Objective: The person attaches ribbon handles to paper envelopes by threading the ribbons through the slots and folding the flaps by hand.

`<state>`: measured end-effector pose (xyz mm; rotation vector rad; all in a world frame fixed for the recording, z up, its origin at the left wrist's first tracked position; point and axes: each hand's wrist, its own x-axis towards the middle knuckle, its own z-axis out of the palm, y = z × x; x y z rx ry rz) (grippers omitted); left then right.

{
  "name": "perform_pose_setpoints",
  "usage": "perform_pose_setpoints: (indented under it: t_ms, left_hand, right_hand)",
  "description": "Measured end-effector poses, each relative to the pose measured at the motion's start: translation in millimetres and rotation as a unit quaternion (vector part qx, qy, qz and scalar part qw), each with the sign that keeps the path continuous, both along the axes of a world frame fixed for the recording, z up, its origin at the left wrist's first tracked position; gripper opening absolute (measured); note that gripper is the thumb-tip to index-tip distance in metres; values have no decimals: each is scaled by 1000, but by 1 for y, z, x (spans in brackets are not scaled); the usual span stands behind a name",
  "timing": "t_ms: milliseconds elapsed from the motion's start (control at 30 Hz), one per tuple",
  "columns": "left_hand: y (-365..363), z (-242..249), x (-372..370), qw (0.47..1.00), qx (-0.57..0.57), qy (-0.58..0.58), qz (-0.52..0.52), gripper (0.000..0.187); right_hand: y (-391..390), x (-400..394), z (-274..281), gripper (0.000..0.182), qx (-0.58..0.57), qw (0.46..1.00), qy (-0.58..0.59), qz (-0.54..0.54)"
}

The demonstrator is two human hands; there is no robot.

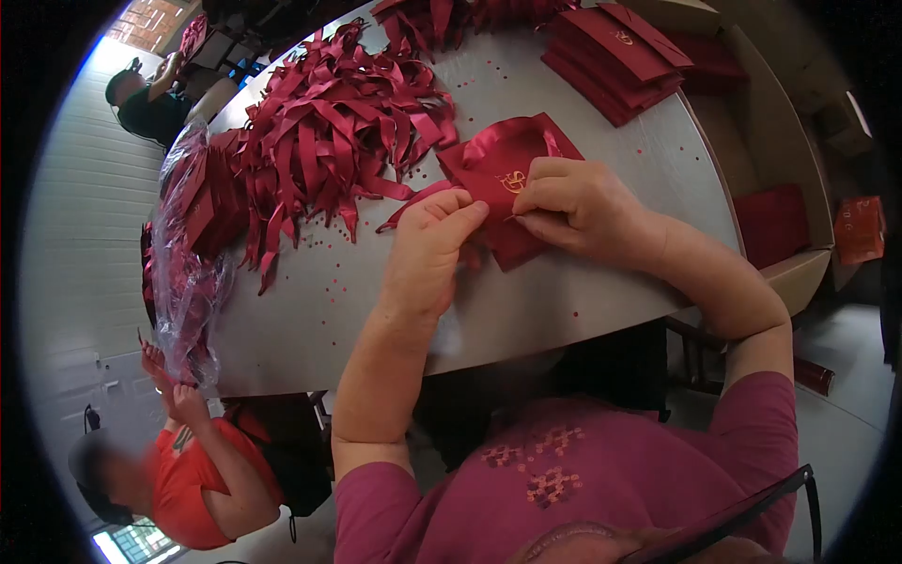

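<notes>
Nearest the camera, the person's magenta-sleeved chest and forearms are filling the lower frame; both arms are reaching away over the near edge of the round grey table [564, 310]. At far left, a co-worker in an orange top [202, 489] is fingering a crinkled clear plastic bag [183, 282] holding more red pieces; beside it a loose heap of dark red satin ribbons [329, 141] is sprawling across the table's far left. Moving right, the left hand [427, 254] is pinching the near left edge of a dark red satin pouch with a gold emblem [503, 164]; the right hand [578, 207] is gripping the same pouch just right of the emblem, fingertips curled down onto the fabric. The pouch is lying flat directly beyond both hands, its long axis running from near right to far left; the right hand is sitting further onto it. At far right, a stack of flat red envelopes [615, 56] is resting well apart.
</notes>
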<state>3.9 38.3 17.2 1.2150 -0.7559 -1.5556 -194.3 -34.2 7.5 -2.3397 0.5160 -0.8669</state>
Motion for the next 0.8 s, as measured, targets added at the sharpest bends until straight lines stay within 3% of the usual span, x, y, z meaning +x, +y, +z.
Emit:
perform_pose_setpoints:
  t_ms: [300, 633, 800]
  left_hand:
    - [0, -8, 5, 998, -32, -25, -37, 7]
    - [0, -11, 8, 995, -59, -72, -34, 5]
    - [0, -7, 5, 990, -70, -111, -47, 6]
  right_hand:
    - [9, 10, 5, 16, -169, 984, 44, -28]
    - [12, 12, 35, 6, -239, 957, 158, 42]
    - [25, 23, 37, 11, -242, 941, 235, -17]
